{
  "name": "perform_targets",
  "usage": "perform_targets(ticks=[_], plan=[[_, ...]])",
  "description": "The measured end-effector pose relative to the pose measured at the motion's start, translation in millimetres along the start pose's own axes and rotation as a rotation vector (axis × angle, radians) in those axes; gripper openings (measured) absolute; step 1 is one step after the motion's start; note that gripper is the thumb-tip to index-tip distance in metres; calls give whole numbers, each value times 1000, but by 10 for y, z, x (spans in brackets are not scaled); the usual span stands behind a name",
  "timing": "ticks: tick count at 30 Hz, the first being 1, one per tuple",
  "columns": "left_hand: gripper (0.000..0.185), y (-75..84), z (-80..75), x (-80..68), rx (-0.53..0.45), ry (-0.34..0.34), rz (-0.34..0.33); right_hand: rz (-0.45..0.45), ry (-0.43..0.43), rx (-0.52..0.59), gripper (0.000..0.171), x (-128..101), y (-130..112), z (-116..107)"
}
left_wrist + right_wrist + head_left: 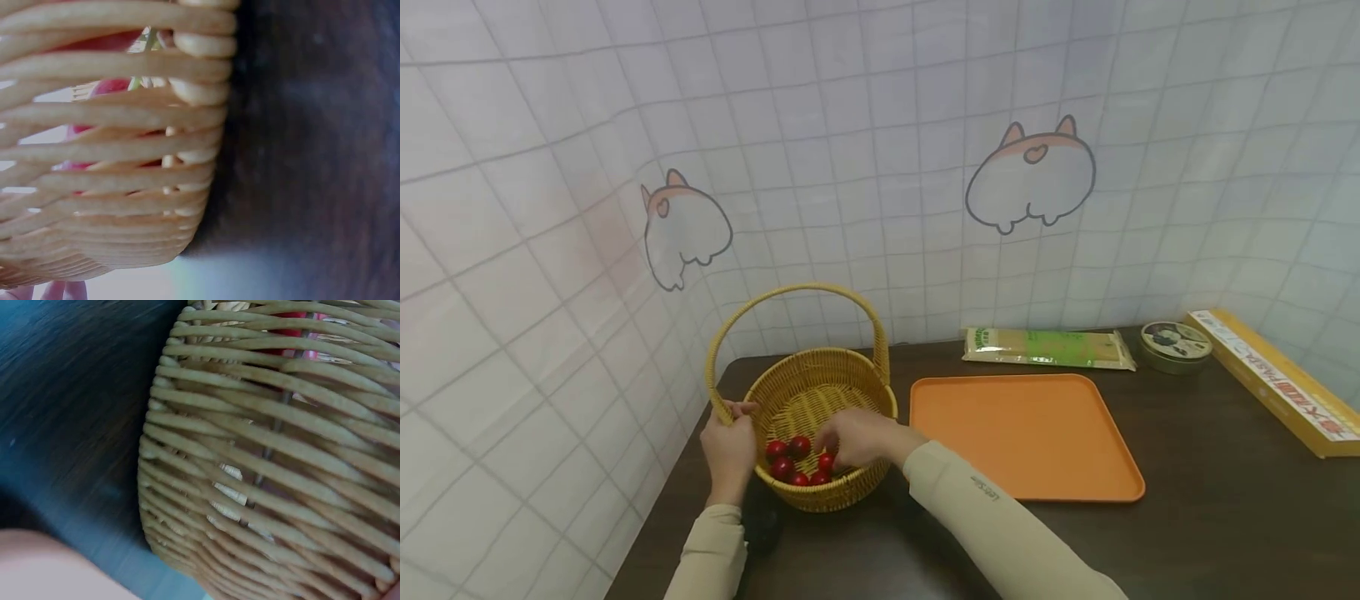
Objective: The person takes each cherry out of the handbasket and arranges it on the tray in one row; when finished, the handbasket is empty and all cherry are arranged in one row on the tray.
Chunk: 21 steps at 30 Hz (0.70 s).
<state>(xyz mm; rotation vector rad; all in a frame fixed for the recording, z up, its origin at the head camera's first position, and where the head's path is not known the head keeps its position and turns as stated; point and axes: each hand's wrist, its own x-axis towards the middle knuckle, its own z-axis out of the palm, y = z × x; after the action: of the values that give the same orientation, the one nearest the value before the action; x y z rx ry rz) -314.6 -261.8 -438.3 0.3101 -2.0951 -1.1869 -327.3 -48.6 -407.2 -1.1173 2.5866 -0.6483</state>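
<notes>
A yellow wicker basket (pixel 820 498) with a tall arched handle stands at the left of the table. Several shiny, round red fruits (pixel 782 468) lie in its near left part. My left hand (pixel 730 442) grips the basket at its left side, where the handle meets the rim. Over the near right rim, my right hand (pixel 861 437) reaches inside with fingers bent down among the fruits; I cannot tell whether they pinch one. Both wrist views are mostly filled by woven basket wall (pixel 112 150), with bits of red showing through the gaps.
An orange tray (pixel 1022 433) lies right of the basket on the dark table (pixel 1225 517). Behind it are a clear-and-green packet (pixel 1048 348), a round tin (pixel 1176 346) and a long yellow box (pixel 1277 383). A dark object (pixel 762 525) sits by the left forearm.
</notes>
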Motion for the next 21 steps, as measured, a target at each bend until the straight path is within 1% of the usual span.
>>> perform_targets(ticks=[5, 10, 14, 17, 21], plan=[[18, -9, -7, -14, 7, 1, -14, 12, -55, -19, 34, 43, -3, 27], [18, -18, 3, -8, -8, 6, -5, -4, -66, -41, 31, 57, 10, 33], [19, -5, 2, -3, -10, 3, -3, -25, -36, -39, 31, 33, 10, 10], [20, 11, -3, -2, 0, 0, -9, -50, 0, 6, 32, -10, 14, -7], [19, 21, -12, 5, 5, -1, -12, -108, 38, 53, 33, -102, 12, -41]])
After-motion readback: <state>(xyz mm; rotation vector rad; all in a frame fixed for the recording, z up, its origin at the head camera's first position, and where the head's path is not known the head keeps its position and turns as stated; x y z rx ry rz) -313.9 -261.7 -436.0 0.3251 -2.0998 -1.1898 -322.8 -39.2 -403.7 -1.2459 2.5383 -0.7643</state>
